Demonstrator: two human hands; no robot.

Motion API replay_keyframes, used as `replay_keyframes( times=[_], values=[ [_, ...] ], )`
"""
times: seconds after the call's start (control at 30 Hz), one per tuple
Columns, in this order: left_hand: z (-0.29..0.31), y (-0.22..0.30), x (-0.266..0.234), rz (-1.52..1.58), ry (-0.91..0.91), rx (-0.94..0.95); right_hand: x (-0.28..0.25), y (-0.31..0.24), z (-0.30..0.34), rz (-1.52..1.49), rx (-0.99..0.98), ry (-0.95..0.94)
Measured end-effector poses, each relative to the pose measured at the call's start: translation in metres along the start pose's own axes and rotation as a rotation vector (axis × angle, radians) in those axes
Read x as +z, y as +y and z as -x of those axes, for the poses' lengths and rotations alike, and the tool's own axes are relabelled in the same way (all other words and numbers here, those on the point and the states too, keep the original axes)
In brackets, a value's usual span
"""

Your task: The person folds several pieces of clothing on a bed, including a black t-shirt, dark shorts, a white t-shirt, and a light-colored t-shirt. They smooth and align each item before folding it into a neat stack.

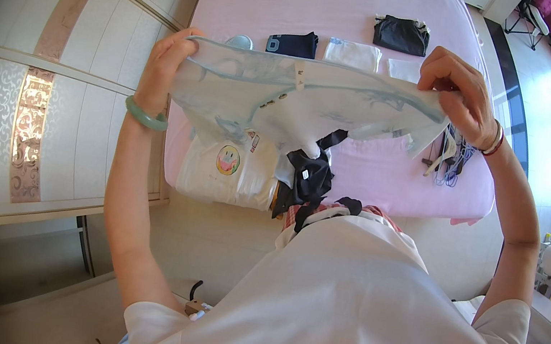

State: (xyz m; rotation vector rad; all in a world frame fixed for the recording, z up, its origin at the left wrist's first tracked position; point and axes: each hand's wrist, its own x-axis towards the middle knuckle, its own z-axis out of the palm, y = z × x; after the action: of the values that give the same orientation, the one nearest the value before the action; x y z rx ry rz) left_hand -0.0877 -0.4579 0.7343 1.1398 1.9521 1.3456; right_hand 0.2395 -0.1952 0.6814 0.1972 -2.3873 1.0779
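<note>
I hold up a thin white garment with a pale blue pattern, which looks like a pair of shorts [303, 96], stretched wide by its top edge. My left hand [169, 59] pinches the left end and my right hand [458, 93] grips the right end. A small label shows inside the band, near the middle. Beneath the shorts lie a white T-shirt [245, 178] with a round cartoon print and a crumpled black garment [311, 178], both at the bed's near edge and partly covered.
The pink-sheeted bed [318, 4] bears a folded navy garment [292, 44], a folded white one [352, 54], and a dark grey one [401, 35] behind. Thin cords or hangers [446, 160] lie at its right edge. Pale wardrobe doors [74, 113] stand on the left.
</note>
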Motion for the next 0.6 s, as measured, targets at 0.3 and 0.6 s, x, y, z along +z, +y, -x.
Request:
replay_keyframes(
  times=[0.3,0.6],
  values=[
    [0.002,0.016,-0.015,-0.086,-0.045,0.027,0.021,-0.002,0.004,0.200,-0.007,0.200],
    [-0.007,-0.012,0.018,0.072,0.351,0.229,0.029,-0.001,-0.021,-0.286,0.189,0.655]
  ],
)
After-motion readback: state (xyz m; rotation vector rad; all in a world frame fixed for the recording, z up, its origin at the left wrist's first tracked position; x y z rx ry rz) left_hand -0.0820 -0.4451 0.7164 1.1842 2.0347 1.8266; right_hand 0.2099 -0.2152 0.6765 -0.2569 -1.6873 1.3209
